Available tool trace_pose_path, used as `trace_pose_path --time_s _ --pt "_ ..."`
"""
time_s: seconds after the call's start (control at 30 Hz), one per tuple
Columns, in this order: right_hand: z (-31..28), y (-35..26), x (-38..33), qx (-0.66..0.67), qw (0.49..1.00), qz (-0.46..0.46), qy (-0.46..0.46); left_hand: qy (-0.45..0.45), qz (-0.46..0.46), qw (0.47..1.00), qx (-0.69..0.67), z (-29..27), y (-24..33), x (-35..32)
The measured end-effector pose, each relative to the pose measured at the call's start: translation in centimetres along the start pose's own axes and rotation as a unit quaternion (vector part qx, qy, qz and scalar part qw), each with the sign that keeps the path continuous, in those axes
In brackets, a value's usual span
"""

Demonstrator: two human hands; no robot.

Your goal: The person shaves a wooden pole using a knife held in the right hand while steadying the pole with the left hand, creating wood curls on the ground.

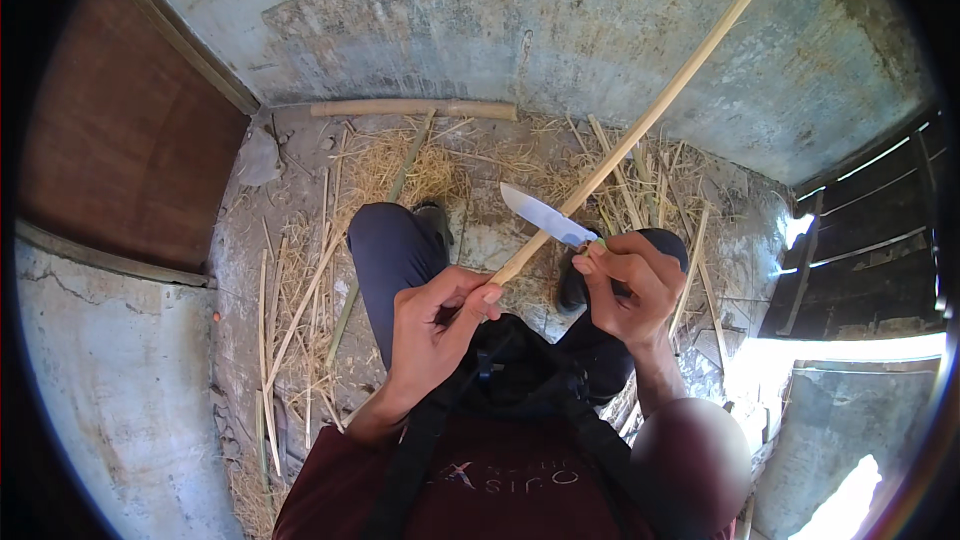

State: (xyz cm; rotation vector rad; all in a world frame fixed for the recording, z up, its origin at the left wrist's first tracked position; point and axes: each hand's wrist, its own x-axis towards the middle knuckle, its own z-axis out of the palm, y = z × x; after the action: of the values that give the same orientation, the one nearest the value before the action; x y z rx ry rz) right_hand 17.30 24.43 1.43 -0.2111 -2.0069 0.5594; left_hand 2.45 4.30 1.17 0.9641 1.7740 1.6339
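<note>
My left hand [437, 327] pinches the near end of a long, pale stick [660, 103], which looks like wood or bamboo. The stick slants up and away to the right, its far end in front of the wall. In my right hand [632, 285] is a knife [545, 214], held by its handle, most of which the fingers hide. Its broad, shiny blade points up to the left and crosses the stick a little beyond my left hand. Whether the edge touches the wood I cannot tell.
Straw-like shavings [400, 165] and several thin strips [318, 280] litter the floor around my bent legs [398, 260]. A bamboo pole [415, 109] lies along the foot of the stained wall [420, 35]. A brown panel [130, 120] is at the left, dark slats [860, 250] at the right.
</note>
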Motion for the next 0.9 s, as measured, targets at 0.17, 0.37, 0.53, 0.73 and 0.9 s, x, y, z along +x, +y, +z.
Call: trace_pose_path --time_s 0.17,0.37,0.53,0.73,0.9 --pt "-0.9 1.5 0.9 -0.043 0.997 0.002 0.06 0.02 0.028 0.999 0.017 -0.3 -0.3 -0.2" --pt "-1.3 2.0 1.0 0.018 0.997 0.076 0.008 0.01 -0.018 0.999 0.028 -0.8 -1.1 -0.4" --pt "0.8 0.1 -0.7 0.049 0.995 0.04 -0.072 0.012 -0.026 0.999 0.026 -0.3 -1.0 -0.2" --pt "2.0 -1.1 -1.3 0.073 0.994 -0.001 -0.085 -0.002 -0.034 0.999 -0.006 -0.1 -0.9 0.0" --pt "2.0 -1.4 -1.2 0.065 0.994 -0.029 -0.084 0.02 0.001 0.998 -0.056 0.9 -0.8 0.1"
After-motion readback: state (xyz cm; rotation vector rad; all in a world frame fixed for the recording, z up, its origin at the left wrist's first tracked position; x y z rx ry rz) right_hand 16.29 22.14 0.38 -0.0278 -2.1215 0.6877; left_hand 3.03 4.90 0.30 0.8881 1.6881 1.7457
